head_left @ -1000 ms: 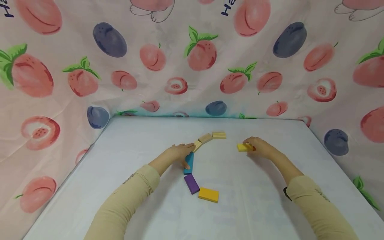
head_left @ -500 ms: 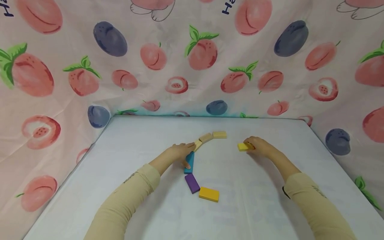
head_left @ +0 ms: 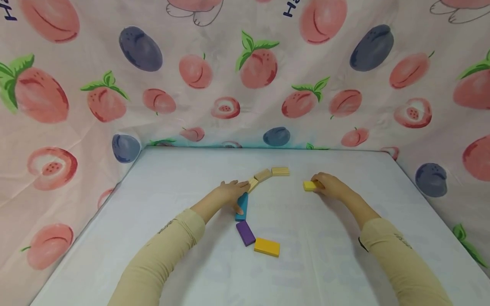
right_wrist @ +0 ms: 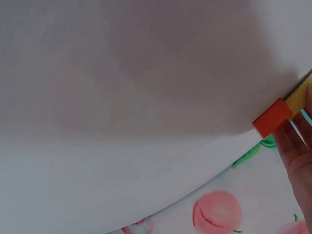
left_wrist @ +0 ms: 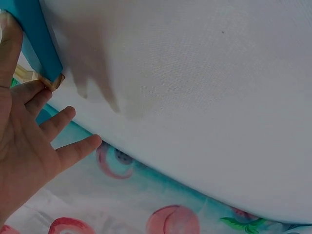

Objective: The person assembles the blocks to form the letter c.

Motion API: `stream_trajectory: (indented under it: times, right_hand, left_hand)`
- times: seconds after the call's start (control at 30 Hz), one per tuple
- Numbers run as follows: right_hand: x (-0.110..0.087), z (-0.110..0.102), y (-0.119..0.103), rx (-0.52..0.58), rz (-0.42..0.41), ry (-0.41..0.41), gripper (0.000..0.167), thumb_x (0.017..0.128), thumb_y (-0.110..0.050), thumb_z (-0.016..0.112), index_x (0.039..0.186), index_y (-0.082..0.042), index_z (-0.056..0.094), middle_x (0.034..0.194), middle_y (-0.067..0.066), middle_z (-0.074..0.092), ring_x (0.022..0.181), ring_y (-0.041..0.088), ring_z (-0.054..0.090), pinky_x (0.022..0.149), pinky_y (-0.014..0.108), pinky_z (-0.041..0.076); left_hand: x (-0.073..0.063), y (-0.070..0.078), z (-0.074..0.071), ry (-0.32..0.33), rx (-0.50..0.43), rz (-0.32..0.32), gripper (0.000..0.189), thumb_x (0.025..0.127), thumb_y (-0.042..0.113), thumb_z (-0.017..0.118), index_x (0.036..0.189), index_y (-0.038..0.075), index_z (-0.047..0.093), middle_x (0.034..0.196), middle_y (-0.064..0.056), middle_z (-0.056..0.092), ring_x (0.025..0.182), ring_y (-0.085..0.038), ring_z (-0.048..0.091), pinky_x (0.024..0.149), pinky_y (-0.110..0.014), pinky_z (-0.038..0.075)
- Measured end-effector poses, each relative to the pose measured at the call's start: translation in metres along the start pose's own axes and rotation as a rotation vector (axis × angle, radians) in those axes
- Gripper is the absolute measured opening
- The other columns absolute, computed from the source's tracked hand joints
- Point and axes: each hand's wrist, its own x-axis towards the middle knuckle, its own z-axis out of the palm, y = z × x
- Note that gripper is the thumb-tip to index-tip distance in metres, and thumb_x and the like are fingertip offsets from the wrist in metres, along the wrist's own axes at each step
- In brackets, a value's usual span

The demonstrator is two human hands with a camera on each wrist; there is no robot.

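Observation:
My left hand (head_left: 231,194) spreads over the left side of a curved row of blocks. Its thumb rests on a blue block (head_left: 242,208), while the fingertips are at a plain wooden block (head_left: 252,185) touching the blue one's far end. In the left wrist view the other fingers (left_wrist: 61,123) stretch out straight and hold nothing. My right hand (head_left: 328,185) pinches a yellow block (head_left: 309,186), right of the row's far end. The right wrist view shows a red block (right_wrist: 272,118) at the fingertips, against the yellow one; the head view hides it behind the hand.
Two more wooden blocks, a middle one (head_left: 263,175) and an end one (head_left: 280,171), continue the curve at the back. Nearer lie a purple block (head_left: 245,233) and an orange-yellow block (head_left: 266,247). A fruit-printed cloth (head_left: 226,63) rises behind the white table (head_left: 183,170).
My right hand has turned slightly around the yellow block, and the bit of red seen beside it earlier is hidden in the head view. The left hand stays in place.

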Motion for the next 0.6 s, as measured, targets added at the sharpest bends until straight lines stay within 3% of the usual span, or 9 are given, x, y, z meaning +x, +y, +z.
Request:
stream_trajectory:
  times: [0.2,0.6]
  right_hand:
    - [0.0,-0.005,-0.006,-0.011,0.005,0.014,0.027,0.085,-0.002,0.065,0.108,0.011,0.059,0.101,0.022,0.063,0.094,0.034,0.059,0.089,0.051,0.048]
    - [-0.01,-0.004,-0.015,-0.022,-0.013,0.032,0.027,0.083,-0.002,0.068,0.107,0.009,0.06,0.1,0.02,0.064,0.091,0.03,0.059,0.087,0.049,0.05]
  left_hand:
    - [0.001,-0.001,-0.001,0.003,0.004,0.002,0.093,0.079,0.042,0.072,0.151,0.014,0.02,0.159,-0.002,0.015,0.145,-0.031,0.017,0.113,-0.061,0.02]
    - [0.002,-0.001,0.002,0.006,0.021,-0.001,0.092,0.079,0.042,0.072,0.151,0.014,0.02,0.159,-0.002,0.015,0.145,-0.031,0.018,0.112,-0.061,0.021]
